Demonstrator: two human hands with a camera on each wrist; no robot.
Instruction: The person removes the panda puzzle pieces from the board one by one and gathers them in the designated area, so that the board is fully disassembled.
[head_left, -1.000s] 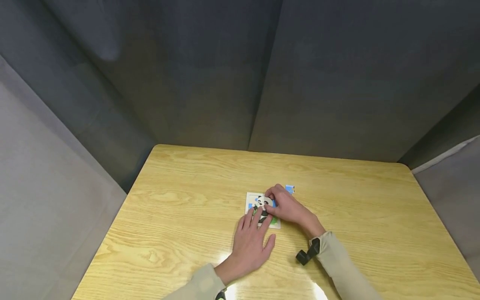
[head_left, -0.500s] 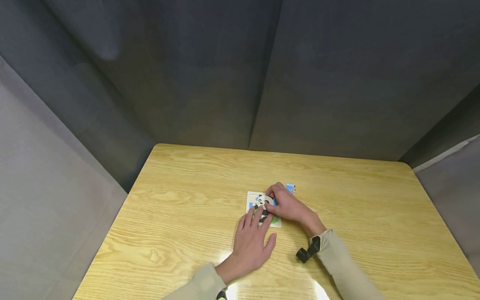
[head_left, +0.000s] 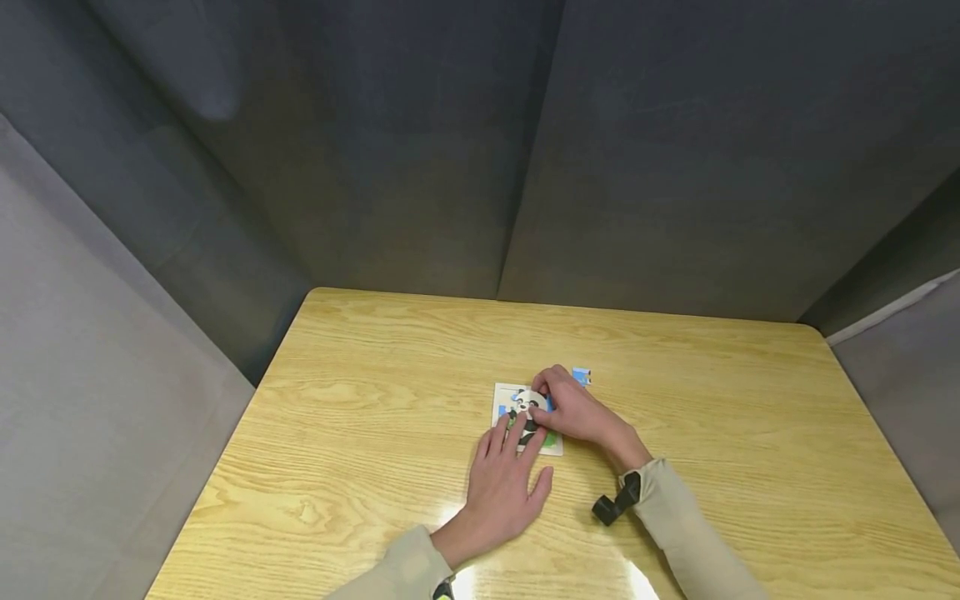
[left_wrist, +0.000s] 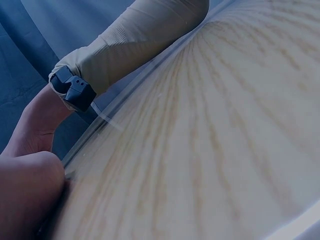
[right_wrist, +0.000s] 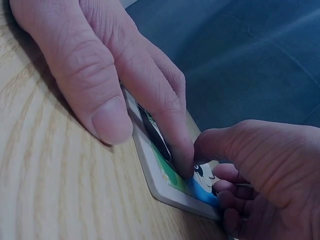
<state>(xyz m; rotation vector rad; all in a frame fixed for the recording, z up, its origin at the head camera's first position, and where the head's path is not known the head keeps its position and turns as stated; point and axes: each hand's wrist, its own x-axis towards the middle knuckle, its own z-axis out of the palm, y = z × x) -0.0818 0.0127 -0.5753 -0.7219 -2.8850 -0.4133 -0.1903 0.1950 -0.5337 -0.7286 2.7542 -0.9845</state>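
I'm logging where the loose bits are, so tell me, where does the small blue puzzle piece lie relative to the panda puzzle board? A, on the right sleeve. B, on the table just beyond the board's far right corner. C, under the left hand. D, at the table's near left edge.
B: the blue puzzle piece lies on the table just past the far right corner of the panda puzzle board, beyond the right hand.

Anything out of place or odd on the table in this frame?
One blue puzzle piece lies loose on the table, just beyond the panda puzzle board both hands work on. Nothing looks damaged or spilled.
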